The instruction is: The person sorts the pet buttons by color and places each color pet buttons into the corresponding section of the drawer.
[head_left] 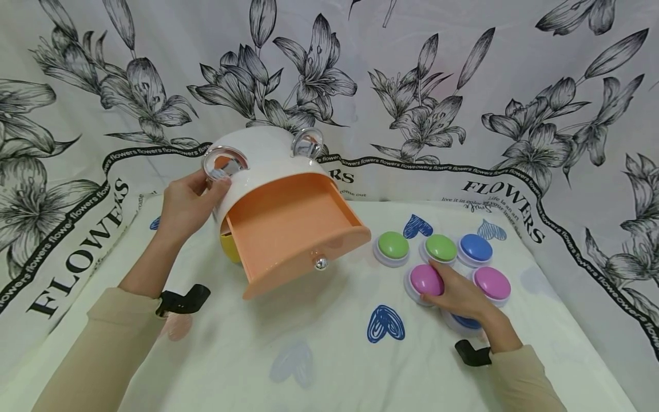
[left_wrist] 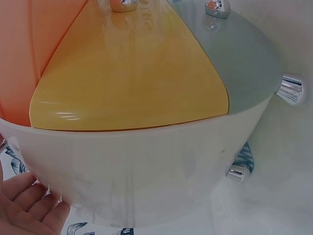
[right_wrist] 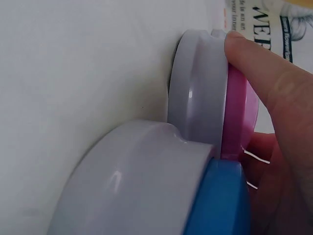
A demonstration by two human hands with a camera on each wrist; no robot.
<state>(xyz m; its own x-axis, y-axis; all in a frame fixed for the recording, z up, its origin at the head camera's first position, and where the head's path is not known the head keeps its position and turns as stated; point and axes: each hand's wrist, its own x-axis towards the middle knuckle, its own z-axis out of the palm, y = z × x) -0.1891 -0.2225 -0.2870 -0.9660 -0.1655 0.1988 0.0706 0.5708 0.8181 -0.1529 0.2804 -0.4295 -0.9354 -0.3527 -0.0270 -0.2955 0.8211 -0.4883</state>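
A rounded white box (head_left: 262,151) with chrome feet is tilted, its orange drawer (head_left: 288,229) pulled out towards me. My left hand (head_left: 185,206) grips the box's left side by a chrome foot, thumb in front. The left wrist view shows the box's closed yellow drawer (left_wrist: 132,73) and grey-green drawer (left_wrist: 239,63), each with a chrome knob. At the right, my right hand (head_left: 460,292) holds a pink-topped round button (head_left: 426,279) with a white base, thumb and fingers at its edges. A blue-topped button (right_wrist: 217,200) lies close beside it, partly under the hand.
Around the right hand lie two green buttons (head_left: 393,245), another blue button (head_left: 476,247) and a second pink button (head_left: 492,283). They rest on a white cloth (head_left: 329,355) with printed hearts. Behind hangs a white curtain (head_left: 360,34) with black flowers.
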